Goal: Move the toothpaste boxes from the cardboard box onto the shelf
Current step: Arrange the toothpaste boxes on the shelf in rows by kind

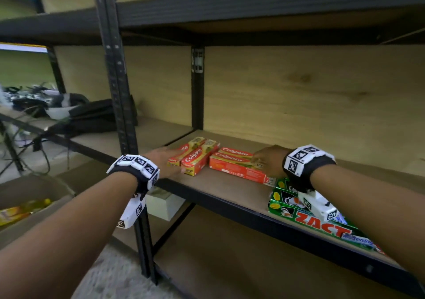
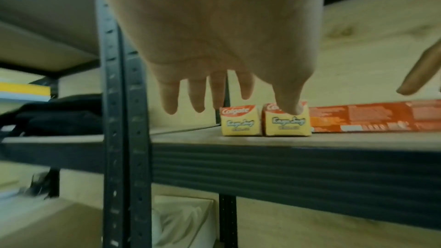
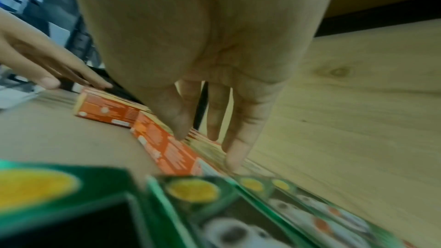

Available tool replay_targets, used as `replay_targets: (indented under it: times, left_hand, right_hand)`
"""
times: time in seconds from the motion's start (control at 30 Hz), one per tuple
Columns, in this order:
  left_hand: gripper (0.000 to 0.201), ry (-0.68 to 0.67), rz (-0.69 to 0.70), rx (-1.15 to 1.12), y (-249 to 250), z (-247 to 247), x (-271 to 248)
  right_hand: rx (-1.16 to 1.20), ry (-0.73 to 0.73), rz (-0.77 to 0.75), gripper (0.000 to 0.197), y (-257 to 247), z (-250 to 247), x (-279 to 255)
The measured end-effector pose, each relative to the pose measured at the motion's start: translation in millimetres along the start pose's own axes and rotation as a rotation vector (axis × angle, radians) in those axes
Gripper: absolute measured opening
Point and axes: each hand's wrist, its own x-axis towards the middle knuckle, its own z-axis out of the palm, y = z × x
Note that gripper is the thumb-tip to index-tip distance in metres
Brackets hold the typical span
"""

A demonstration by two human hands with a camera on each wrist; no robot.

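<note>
Four red toothpaste boxes (image 1: 213, 158) lie on the shelf (image 1: 220, 188) near its left end — two angled side by side, two lengthwise beside them. The left hand (image 1: 161, 160) rests with straight, spread fingers against the angled pair. The right hand (image 1: 269, 160) presses straight fingers on the lengthwise pair. Green boxes (image 1: 305, 216) sit at the front edge — the cardboard box (image 1: 30, 197) stands below left.
</note>
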Motion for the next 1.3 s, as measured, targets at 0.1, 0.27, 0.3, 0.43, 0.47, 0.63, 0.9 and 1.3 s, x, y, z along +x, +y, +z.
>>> replay_targets:
  times: [0.1,0.27,0.3,0.43,0.47,0.63,0.9,1.3]
  left_hand:
    - [0.082,-0.026,-0.116,-0.114,-21,13,-7]
    - [0.074,-0.010,-0.139,-0.189,-33,19,-6]
    - [0.074,-0.020,-0.130,-0.181,-34,18,-6]
    - [0.070,0.013,-0.081,-0.159,-37,19,-9]
    - [0.069,0.025,-0.065,-0.147,-38,19,-8]
    - [0.065,0.009,-0.031,-0.128,-46,18,0]
    - [0.055,-0.017,-0.031,-0.108,-52,12,4]
    - [0.064,-0.005,-0.072,-0.171,-44,12,-1]
  right_hand:
    - [0.007,0.072,-0.134,0.052,-42,-6,0]
    - [0.090,0.095,-0.212,0.059,-92,-7,23]
    - [0.097,0.105,-0.214,0.061,-99,-6,30]
    - [0.121,0.098,-0.218,0.074,-117,-5,51]
    - [0.130,0.095,-0.228,0.073,-120,-5,55]
    - [0.194,0.098,-0.260,0.053,-132,-1,65]
    - [0.302,0.094,-0.352,0.037,-123,3,47]
    - [0.150,0.249,-0.521,0.036,-133,-9,39]
